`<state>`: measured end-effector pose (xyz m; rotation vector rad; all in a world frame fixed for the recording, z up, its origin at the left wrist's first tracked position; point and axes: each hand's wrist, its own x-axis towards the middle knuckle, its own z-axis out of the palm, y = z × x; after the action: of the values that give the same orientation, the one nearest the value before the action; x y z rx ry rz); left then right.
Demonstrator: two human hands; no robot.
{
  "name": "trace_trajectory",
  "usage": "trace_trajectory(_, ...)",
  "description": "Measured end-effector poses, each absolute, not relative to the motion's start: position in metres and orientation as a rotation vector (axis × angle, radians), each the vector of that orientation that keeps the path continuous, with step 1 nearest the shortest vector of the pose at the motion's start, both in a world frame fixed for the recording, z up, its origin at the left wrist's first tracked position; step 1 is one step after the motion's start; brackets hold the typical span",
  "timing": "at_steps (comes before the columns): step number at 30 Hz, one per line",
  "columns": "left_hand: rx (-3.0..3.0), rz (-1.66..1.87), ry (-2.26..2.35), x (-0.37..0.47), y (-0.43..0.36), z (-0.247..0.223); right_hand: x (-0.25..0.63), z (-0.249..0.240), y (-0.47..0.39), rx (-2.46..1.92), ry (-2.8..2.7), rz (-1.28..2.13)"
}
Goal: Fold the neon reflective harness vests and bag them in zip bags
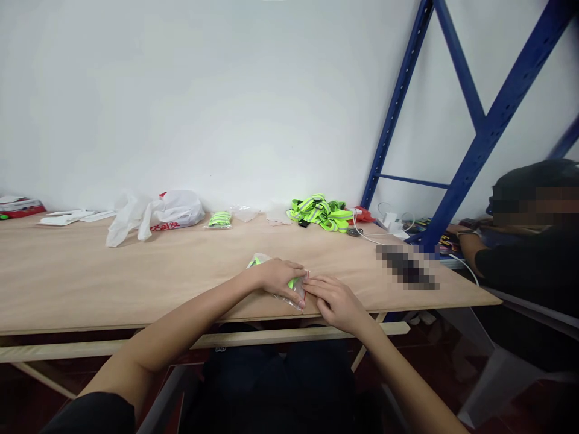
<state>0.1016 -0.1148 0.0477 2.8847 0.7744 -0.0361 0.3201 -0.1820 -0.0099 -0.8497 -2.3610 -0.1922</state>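
Note:
A clear zip bag [297, 290] with a red strip along its right edge lies on the table near the front edge. Something neon green with reflective stripes is inside, partly covered. My left hand [278, 278] is over the bag from above, thumb and fingers gripping it on both sides near the opening. At the red-lined edge, the fingers of my right hand [337, 301] are pressed together on the bag. The undersides of my fingertips are hidden.
Along the wall lie a pile of neon green straps [319, 212], a packed bag of green straps [219, 219], a white plastic bag [176, 208] and white papers [75, 217]. A blue metal frame [465, 157] rises at right, with a person [534, 259] seated beyond it.

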Motion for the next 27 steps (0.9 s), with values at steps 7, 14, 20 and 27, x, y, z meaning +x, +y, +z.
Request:
trace_trajectory(7,2.878,-0.073,0.783,0.1016,-0.1153,0.0497,0.3191,-0.0081,-0.1827,-0.864,-2.375,-0.196)
trace_trajectory(14,2.903,-0.106,0.798,0.1026,-0.1169,0.0508,0.3187,-0.0074,-0.1828,-0.863,-2.381,-0.195)
trace_trajectory(20,2.899,-0.109,0.798,0.1033,-0.1173,0.0508,0.3197,-0.0101,-0.1819,-0.875,-2.373,-0.21)
trace_trajectory(27,2.924,-0.106,0.777,0.1039,-0.1145,0.0493,0.3186,-0.0092,-0.1814,-0.855,-2.38,-0.224)
